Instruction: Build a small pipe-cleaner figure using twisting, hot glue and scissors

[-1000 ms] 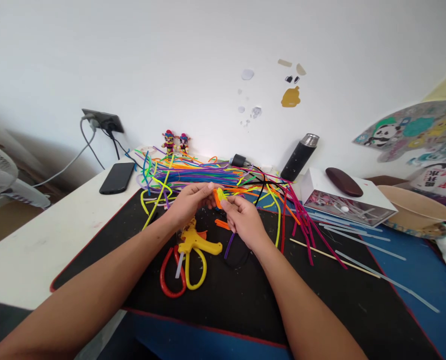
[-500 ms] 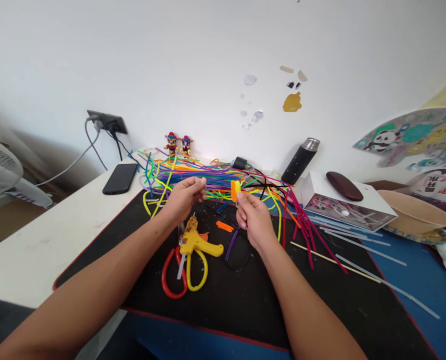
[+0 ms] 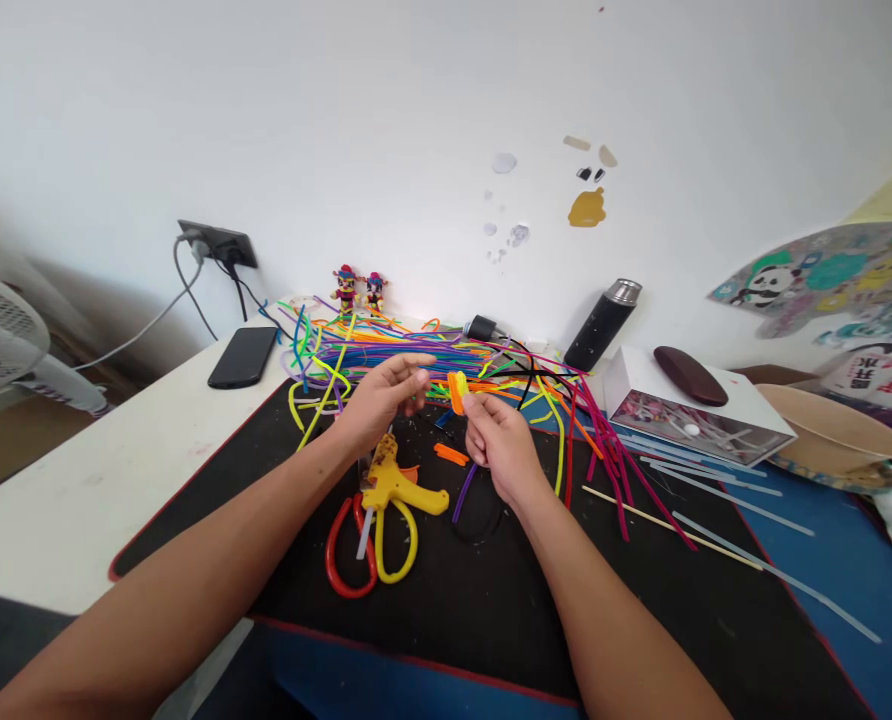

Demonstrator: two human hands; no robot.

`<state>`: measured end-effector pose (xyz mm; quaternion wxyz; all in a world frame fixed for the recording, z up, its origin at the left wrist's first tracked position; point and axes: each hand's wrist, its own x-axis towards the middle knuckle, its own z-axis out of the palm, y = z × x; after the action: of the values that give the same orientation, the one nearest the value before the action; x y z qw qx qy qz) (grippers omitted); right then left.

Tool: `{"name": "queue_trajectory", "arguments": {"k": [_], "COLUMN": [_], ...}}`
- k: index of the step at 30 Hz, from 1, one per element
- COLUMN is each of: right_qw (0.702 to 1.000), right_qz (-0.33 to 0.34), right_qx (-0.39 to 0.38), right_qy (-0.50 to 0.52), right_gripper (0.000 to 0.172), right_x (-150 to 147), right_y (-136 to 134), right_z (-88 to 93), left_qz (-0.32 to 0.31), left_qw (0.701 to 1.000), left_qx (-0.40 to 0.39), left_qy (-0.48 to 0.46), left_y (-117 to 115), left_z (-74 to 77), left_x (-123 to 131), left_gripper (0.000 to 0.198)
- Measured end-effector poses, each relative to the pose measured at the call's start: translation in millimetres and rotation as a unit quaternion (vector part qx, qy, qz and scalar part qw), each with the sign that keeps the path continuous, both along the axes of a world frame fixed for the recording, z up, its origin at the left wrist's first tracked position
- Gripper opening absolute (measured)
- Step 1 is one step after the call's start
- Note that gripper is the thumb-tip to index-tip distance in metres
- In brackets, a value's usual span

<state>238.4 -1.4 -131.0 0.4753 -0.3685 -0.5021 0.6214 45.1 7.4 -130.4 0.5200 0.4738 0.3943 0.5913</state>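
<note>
My right hand (image 3: 500, 440) pinches a small orange and yellow fuzzy piece (image 3: 457, 391) between thumb and fingers, held above the black mat. Just left of it, my left hand (image 3: 390, 395) has its thumb and fingertips slightly apart, with nothing visible between them. Another orange piece (image 3: 451, 455) lies on the mat below the gap between the hands. Nearer to me rest a yellow glue gun (image 3: 397, 487) and scissors (image 3: 350, 570) with one red and one yellow handle loop; the gun covers part of them. Behind both hands spreads a pile of coloured pipe cleaners (image 3: 408, 357).
A phone (image 3: 242, 357) lies at the left. Two small figures (image 3: 346, 285) stand by the wall. To the right are a black thermos (image 3: 602, 325), a white box (image 3: 705, 410) with a dark red case on top, glue sticks (image 3: 776, 573), a wooden stick and a bowl (image 3: 836, 420).
My left hand's fingers have spread from a pinch and moved slightly right. My right hand has brought the orange and yellow piece a little left and lower, closer to the left hand.
</note>
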Motion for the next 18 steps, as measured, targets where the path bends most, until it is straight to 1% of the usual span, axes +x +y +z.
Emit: {"name": "queue_trajectory", "arguments": {"k": [3,6,11,15,18], "right_qw": [1.000,1.000,0.998,0.994,0.992], "right_qz": [0.004,0.015,0.032,0.035,0.037], "right_qx": [0.006,0.014,0.031,0.058,0.064], "right_qy": [-0.010,-0.018,-0.041,-0.089,-0.105], "right_gripper": [0.046,0.045,0.046,0.048,0.050], "right_x": [-0.6,-1.5,-2.1,-3.3,-4.3], "right_y": [-0.4,-0.7,0.1,0.7,-0.8], "right_z": [-0.4,-1.3,-5.6,-9.0,-8.0], "left_qz": [-0.062,-0.092,-0.092,-0.090,-0.089], "left_qw": [0.998,0.995,0.995,0.995,0.995], "left_qx": [-0.018,-0.028,-0.030,-0.033,-0.036], "left_qy": [0.018,0.021,0.001,0.019,0.028], "left_y": [-1.5,-3.1,-4.4,-4.4,-4.2], "left_z": [-1.0,-1.5,-1.1,-1.3,-0.9], "left_x": [2.5,5.3,6.8,6.1,6.1], "left_gripper": [0.047,0.043,0.040,0.040,0.037]}}
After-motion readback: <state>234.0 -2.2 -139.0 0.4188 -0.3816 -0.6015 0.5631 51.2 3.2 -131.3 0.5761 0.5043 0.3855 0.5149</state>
